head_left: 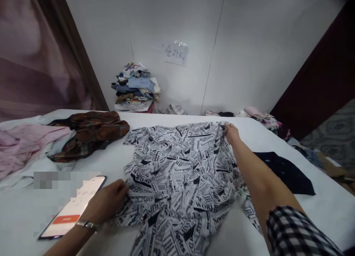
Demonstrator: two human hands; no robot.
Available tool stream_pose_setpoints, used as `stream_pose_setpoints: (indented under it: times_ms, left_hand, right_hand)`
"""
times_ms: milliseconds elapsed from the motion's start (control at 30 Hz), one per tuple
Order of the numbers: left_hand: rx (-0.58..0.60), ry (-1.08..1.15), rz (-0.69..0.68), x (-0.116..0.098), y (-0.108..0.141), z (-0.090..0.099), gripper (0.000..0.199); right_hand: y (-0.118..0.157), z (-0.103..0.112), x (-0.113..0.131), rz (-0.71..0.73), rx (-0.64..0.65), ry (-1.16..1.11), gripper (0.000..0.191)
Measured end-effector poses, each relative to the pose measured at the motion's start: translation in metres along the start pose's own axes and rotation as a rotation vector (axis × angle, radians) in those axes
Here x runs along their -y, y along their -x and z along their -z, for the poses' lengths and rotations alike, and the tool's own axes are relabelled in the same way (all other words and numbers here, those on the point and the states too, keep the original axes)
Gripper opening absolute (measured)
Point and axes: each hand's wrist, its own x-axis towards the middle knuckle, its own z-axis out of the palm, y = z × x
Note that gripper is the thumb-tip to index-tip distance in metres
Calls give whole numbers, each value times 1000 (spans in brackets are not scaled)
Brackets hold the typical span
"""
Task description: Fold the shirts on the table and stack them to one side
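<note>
A black-and-white newspaper-print shirt [180,171] lies spread and wrinkled over the middle of the white table, its lower part running off the bottom of the view. My left hand [112,198], with a metal band at the wrist, is closed on the shirt's left edge. Farther away, my right hand [230,132] pinches the shirt at its far right corner, the forearm reaching over the right side. A lit phone [73,208] lies beside my left wrist, partly behind the forearm.
Brown plaid clothing [94,132] and pink clothing [27,141] lie at the left. A dark folded garment [285,172] sits at the right. Clothes are stacked [137,86] by the wall, with more heaped along the table's [188,119] far right edge.
</note>
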Motion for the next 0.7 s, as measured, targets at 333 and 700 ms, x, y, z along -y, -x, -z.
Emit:
stream_pose_setpoints:
  times_ms: [333, 700]
  left_hand:
    - [-325, -32, -257, -64, -56, 53, 38]
    - [80, -276, -493, -159, -127, 25, 34]
  right_hand:
    - [93, 97, 56, 101, 250, -442, 33]
    - [224, 178, 24, 122, 276, -302, 30]
